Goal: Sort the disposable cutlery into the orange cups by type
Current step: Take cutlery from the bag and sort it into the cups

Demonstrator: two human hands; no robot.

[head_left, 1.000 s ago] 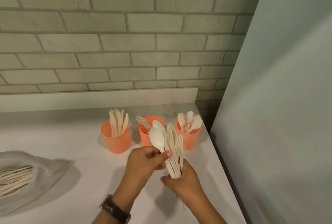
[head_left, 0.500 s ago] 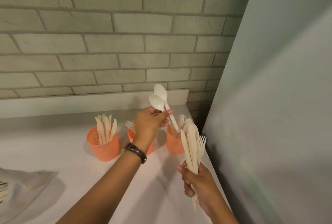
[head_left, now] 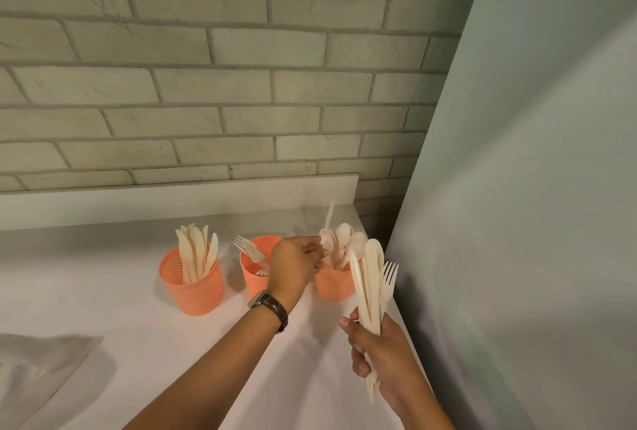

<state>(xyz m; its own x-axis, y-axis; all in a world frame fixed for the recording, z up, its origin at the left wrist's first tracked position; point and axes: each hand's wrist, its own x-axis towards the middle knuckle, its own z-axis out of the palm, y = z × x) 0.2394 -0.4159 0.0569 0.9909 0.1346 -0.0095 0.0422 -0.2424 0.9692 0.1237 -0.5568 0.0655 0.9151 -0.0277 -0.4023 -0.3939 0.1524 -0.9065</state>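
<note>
Three orange cups stand in a row on the white counter. Knives fill the left cup (head_left: 193,288), forks sit in the middle cup (head_left: 255,281), and spoons in the right cup (head_left: 332,286). My left hand (head_left: 293,267) hovers at the right cup's rim with its fingers spread beside the spoon bowls. A blurred spoon (head_left: 327,233) stands there with its handle up, just off my fingertips. Nearer the counter's right edge, my right hand (head_left: 379,350) grips a mixed bundle of cutlery (head_left: 370,285), knives and a fork upright.
A clear plastic bag (head_left: 38,371) lies at the lower left of the counter (head_left: 120,319). A brick wall and low backsplash (head_left: 172,202) run behind the cups. A smooth grey wall (head_left: 517,222) closes the right side, right by the spoon cup.
My left hand pulled two spoons from the bundle, lifted them over the right cup, then came down to its rim and let them go. My right hand kept the rest.
</note>
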